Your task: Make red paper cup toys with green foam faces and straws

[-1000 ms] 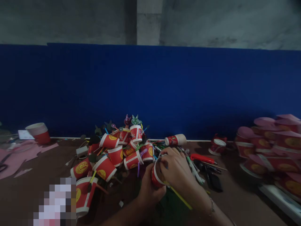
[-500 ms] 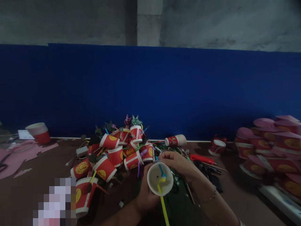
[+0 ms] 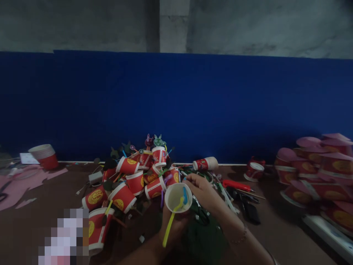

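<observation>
A paper cup (image 3: 172,198) is tilted so that its pale inside shows. My left hand (image 3: 174,222) is wrapped round it from below. Inside the cup, a yellow straw (image 3: 170,224) and a blue straw (image 3: 185,195) meet; the yellow one sticks out over the near rim. At the cup's far right edge my right hand (image 3: 200,187) has its fingers pinched on the small blue end of the straw. Left of my hands lies a heap of red cups (image 3: 122,197) with coloured straws, two topped by rabbit-face cutouts (image 3: 158,141).
Stacked cups (image 3: 45,156) stand far left by pink sheets (image 3: 24,184). A cup stack (image 3: 205,163) lies behind my right hand. Right are a red-handled tool (image 3: 237,185), a black object (image 3: 250,211) and piled cups with pink discs (image 3: 311,169). A blue panel (image 3: 176,103) rises behind.
The cup in my left hand has shifted slightly left and up and tilted differently. The yellow straw's outer end has swung left. My right hand has moved a little left.
</observation>
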Demonstrator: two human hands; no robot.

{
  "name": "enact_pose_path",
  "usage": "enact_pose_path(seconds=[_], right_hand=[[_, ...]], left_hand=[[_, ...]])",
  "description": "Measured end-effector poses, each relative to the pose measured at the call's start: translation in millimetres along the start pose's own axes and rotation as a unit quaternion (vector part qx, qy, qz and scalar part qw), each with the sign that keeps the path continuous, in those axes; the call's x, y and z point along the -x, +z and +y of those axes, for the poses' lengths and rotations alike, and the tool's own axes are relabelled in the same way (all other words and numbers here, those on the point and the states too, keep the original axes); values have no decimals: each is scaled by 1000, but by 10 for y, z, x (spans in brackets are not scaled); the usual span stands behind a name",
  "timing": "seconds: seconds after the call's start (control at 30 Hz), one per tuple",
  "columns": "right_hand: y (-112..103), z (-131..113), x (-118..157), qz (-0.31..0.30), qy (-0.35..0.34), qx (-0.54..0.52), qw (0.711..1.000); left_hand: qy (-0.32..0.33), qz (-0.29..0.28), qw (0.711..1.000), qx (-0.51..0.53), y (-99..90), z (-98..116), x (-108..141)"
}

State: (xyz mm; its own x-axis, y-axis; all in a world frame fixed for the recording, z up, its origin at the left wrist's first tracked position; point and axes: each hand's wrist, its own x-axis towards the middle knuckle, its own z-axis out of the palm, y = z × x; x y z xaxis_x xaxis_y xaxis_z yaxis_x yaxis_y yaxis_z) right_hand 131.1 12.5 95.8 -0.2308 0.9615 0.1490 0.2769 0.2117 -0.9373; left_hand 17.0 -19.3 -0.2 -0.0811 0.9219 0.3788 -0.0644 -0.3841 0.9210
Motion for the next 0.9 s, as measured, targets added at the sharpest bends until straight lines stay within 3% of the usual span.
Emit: enact_pose_path(seconds=[0.2,0.37,0.47,0.6,0.77,0.9], right_hand=[[-51,54,-32,149,-66,122,979],[-197,-58,-7,73,-17,87,993],[-312,-163,56,99,-77,127,984],[-401,-277,149,13,-165,227,960],[-357,-316,190,-53,-175,264,947],[-324,-298,174,-71,-179,267,944]], left_hand=[[9,-54,996,-68,-38,143,6],[18,-78,997,-21,-46,42,37],[14,-67,997,-16,-48,-5,37],[-3,-120,992,33,-35,77,25],[-29,-184,980,68,-28,205,22],[-31,-186,978,89,3,169,37]])
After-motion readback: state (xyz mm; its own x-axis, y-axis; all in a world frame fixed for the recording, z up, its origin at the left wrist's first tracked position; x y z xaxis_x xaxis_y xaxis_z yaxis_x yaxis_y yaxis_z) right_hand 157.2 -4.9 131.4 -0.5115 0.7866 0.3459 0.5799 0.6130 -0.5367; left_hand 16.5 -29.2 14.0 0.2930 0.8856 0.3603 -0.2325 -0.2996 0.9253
